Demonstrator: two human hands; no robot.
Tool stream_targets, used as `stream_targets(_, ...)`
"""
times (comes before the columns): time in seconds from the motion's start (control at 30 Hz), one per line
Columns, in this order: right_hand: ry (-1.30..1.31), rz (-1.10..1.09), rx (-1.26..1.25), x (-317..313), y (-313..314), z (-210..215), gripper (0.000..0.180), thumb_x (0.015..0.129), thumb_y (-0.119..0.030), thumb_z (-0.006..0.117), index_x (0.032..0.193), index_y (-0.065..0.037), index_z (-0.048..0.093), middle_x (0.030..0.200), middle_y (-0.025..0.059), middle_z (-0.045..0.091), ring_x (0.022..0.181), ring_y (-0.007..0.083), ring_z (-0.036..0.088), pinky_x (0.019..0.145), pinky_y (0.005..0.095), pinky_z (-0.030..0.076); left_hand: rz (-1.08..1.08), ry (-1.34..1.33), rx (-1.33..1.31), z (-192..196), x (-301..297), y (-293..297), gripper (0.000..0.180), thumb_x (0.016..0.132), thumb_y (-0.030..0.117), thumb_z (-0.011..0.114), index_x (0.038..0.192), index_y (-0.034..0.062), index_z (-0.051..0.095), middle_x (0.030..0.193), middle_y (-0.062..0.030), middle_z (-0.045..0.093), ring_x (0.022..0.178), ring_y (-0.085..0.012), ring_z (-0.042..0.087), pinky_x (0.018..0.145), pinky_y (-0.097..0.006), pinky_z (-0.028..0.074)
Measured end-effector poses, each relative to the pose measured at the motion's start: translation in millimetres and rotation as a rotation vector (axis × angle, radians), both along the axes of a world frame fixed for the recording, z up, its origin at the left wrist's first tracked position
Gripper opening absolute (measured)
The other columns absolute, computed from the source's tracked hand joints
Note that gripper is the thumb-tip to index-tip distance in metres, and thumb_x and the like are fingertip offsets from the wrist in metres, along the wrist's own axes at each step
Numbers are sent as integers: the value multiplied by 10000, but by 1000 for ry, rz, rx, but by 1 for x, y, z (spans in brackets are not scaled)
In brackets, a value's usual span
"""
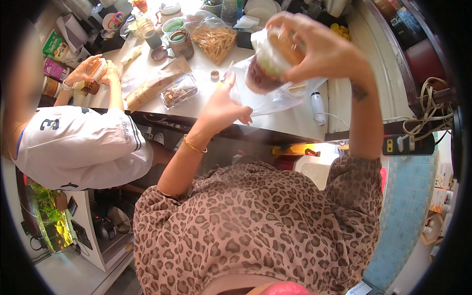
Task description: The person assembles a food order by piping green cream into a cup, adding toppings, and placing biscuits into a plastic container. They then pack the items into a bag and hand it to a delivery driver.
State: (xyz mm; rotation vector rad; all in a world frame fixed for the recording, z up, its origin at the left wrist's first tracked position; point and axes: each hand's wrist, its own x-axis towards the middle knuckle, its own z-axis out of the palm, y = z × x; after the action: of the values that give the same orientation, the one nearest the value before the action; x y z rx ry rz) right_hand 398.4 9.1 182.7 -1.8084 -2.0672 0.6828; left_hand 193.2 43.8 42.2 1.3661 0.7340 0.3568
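My right hand point(314, 49) grips a jar point(263, 73) from above and the side, raised over the table. The jar has dark reddish-brown contents and a greenish band. Something white and crumpled point(268, 46) wraps its upper part, and an orange-gold lid point(286, 45) shows under my fingers. Motion blurs it a little. Left of the jar, my left hand point(226, 104) hovers with fingers apart, holding nothing that I can make out. Beneath both hands lies a clear plastic bag point(268, 105); whether my left fingers touch it is unclear.
At left, another person's hands point(88, 73) hold a jar point(91, 86). On the table point(196, 118) are a clear box point(179, 91), a brown paper roll point(157, 83), a small round cap point(215, 74), a bag of brown sticks point(214, 42) and a white corded device point(318, 108).
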Motion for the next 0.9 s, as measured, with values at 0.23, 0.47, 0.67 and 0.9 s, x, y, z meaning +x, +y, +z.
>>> stream_targets(0.23,204,51,-202,58,30,-188,387,748,-325,590,981,-20,550,903,161,590,873,233,576,727,336,461,-106,-195,-58,2,97,34,901,683,-80,585,1396,-63,35,643,-126,606,517,-161,588,506,-268,502)
stream_targets(0.47,619,17,-421,52,48,-210,409,903,-390,357,887,-84,628,826,83,614,818,183,567,757,326,425,27,-180,38,9,102,63,819,681,-74,555,1379,-94,128,668,-129,609,484,-136,571,453,-233,479)
stream_targets(0.67,176,64,-497,64,40,-170,356,883,-318,445,1104,-85,601,970,94,616,858,204,583,766,326,455,2,-213,136,31,72,58,761,724,-66,560,1392,-32,197,876,-173,627,526,-132,585,486,-234,505)
stream_targets(0.9,108,-477,-385,112,-45,-86,398,810,-174,628,1179,-47,554,1009,159,639,776,209,632,714,306,501,-125,202,880,-36,22,102,849,630,195,748,1361,53,342,1303,-205,409,1089,-270,521,921,-404,422)
